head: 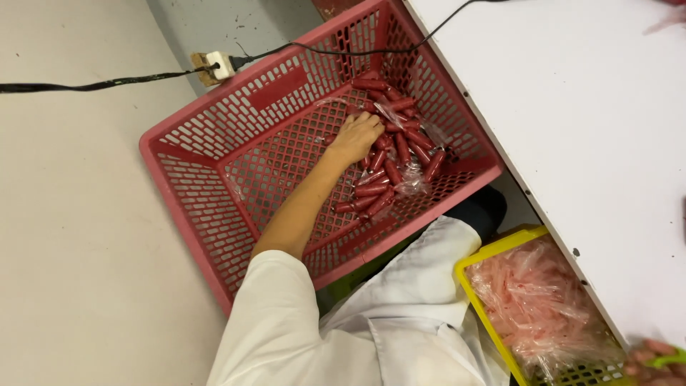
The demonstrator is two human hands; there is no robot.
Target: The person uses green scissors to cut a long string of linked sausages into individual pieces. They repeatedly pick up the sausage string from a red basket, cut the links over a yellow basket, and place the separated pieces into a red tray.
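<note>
My left hand (355,136) reaches down into a red plastic basket (207,154) on the floor. Its fingers curl into a pile of small red sausages (400,146) lying with loose clear wrap in the basket's far corner. My right hand (647,361) shows only partly at the bottom right corner, on the edge of the white table (593,121). Its fingers are closed on a green object (672,357), most of which is cut off by the frame.
A yellow crate (493,250) holding pink clear plastic casings (536,300) sits under the table edge by my white coat. A black cable and a white plug (218,66) run across the floor behind the basket. Something pink (668,18) lies at the table's top right.
</note>
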